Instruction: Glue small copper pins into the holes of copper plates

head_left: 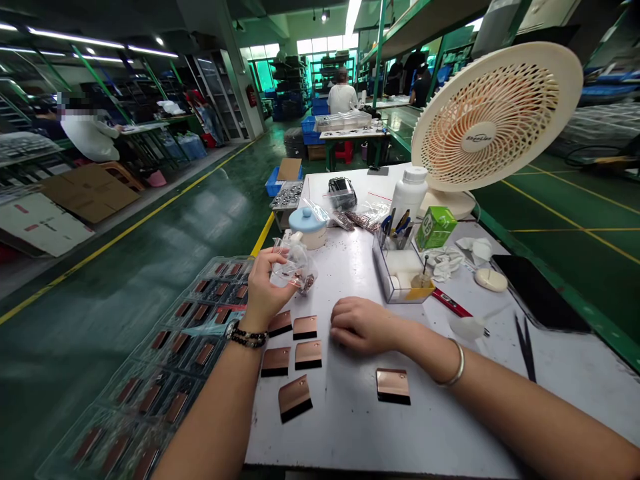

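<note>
A clear plastic bag (pixel 296 263) with small copper-coloured parts in its bottom is pinched in my left hand (pixel 270 283), above the white table. My right hand (pixel 363 325) rests on the tabletop with its fingers curled under. Whatever those fingers hold, if anything, is hidden. Several copper-coloured plates with black lower edges lie below the left hand, among them one plate (pixel 309 355) near the middle. Another plate (pixel 393 385) lies apart, below my right wrist. Beside the left forearm stands a clear compartment tray (pixel 167 373) holding similar brown pieces.
Behind the bag stands a blue-lidded pot (pixel 307 230). A clear organizer (pixel 400 293) holds tools, near a white bottle (pixel 409 193) and a green box (pixel 436 227). A large fan (pixel 480 137) stands at the back right. Black tweezers (pixel 525 350) and a phone-like black slab (pixel 543 293) lie right.
</note>
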Motion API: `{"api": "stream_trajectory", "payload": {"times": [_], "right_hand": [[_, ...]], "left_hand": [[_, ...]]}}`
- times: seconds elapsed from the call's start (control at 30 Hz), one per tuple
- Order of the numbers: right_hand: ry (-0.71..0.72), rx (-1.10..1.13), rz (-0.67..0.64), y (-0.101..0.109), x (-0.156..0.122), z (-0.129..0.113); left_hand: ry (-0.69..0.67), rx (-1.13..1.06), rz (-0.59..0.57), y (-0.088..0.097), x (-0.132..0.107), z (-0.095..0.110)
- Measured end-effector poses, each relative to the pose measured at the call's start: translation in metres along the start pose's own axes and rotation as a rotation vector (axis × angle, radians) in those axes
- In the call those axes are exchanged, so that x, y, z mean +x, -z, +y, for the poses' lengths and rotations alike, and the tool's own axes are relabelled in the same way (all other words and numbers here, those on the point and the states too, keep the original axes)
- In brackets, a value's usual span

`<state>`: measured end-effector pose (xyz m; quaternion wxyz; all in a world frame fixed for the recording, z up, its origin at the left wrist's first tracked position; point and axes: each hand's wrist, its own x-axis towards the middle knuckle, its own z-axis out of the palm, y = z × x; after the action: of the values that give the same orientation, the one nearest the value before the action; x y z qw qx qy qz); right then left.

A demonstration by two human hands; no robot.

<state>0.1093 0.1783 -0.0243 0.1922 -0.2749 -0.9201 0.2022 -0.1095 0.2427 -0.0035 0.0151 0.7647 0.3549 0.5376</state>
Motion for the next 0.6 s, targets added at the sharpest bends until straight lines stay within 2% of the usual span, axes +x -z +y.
{"api": "stream_trajectory", "payload": {"times": [0.13,0.23,0.43,0.6], "right_hand": [[-0.163,0.173,0.085,-0.001,0.002,0.010],[-0.238,0.320,0.084,-0.009,0.004,0.014],[-0.264,0.579,-0.041,-0.013,0.002,0.016],[-0.269,0.680,-0.125,-0.011,0.001,0.014]], "left_hand": [[0.004,0.005,-0.001,0.000,0.000,0.000],[0.004,0.014,-0.007,0.000,0.000,0.000],[0.007,0.016,-0.011,-0.001,0.001,0.001],[0.011,0.011,-0.012,-0.001,0.000,0.001]]}}
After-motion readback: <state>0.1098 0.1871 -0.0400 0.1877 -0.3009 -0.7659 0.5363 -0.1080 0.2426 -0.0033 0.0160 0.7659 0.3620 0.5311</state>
